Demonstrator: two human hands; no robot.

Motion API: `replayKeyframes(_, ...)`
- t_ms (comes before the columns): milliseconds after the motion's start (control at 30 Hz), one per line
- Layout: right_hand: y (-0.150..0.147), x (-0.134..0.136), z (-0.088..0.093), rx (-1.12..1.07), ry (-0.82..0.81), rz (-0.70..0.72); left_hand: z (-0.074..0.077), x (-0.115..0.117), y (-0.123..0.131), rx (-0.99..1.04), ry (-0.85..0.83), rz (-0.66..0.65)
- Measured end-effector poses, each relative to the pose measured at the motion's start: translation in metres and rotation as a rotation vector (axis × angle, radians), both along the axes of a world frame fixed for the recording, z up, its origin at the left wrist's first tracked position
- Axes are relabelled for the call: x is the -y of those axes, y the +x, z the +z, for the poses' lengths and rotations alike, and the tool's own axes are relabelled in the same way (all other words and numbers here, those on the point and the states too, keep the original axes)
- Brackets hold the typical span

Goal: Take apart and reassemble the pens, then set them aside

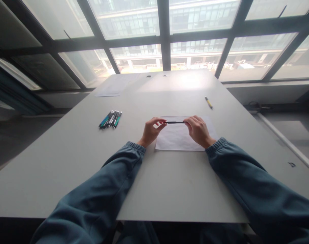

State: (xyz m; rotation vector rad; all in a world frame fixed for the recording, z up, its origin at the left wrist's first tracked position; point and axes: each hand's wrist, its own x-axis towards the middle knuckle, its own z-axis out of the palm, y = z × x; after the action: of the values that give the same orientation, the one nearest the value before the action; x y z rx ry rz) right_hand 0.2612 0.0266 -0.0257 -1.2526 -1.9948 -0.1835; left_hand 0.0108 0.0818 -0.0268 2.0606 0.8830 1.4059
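A slim dark pen is held level between my two hands, over the far part of a white paper sheet. Thumb and fingertips of my left hand pinch its left end. My right hand closes on the other end, its fingertips partly hidden behind the hand. To the left lies a bunch of several pens, mostly black with some blue and green. One yellow and black pen lies alone beyond my right hand.
The white table stretches to large windows at the back. More paper sheets lie at its far left. Two small dark round spots, perhaps cable holes, show near the far edge. The table's front edge runs just before my body.
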Motion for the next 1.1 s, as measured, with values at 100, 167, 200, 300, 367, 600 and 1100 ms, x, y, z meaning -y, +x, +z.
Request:
replayKeyframes(100, -0.0001, 0.0007, 0.001, -0.015, 0.002, 0.03, -0.0006, -0.0001, -0.0001, 0.011, -0.007, -0.001)
replayKeyframes(167, -0.0001, 0.0011, 0.0017, -0.025, 0.007, 0.048, -0.001, -0.0002, -0.0003, 0.019, -0.012, -0.003)
replayKeyframes(200, 0.0, 0.0012, 0.002, -0.029, 0.009, 0.054, -0.001, -0.0001, -0.0004, 0.021, -0.014, -0.004)
replayKeyframes(300, 0.0006, 0.0014, 0.0028, -0.038, 0.009, 0.07, -0.0005, 0.0005, -0.0005, 0.015, -0.015, -0.008)
replayKeyframes(367, 0.0011, 0.0014, 0.0031, -0.04, 0.01, 0.086, -0.0001, 0.0009, -0.0006, 0.015, -0.014, -0.009)
replayKeyframes(600, 0.0014, 0.0012, 0.0024, -0.047, 0.018, 0.12, -0.0014, -0.0005, -0.0012, 0.033, -0.025, -0.016)
replayKeyframes(1100, 0.0035, -0.0019, -0.003, 0.005, -0.019, 0.157, -0.0007, -0.0002, -0.0007, 0.032, -0.005, -0.066)
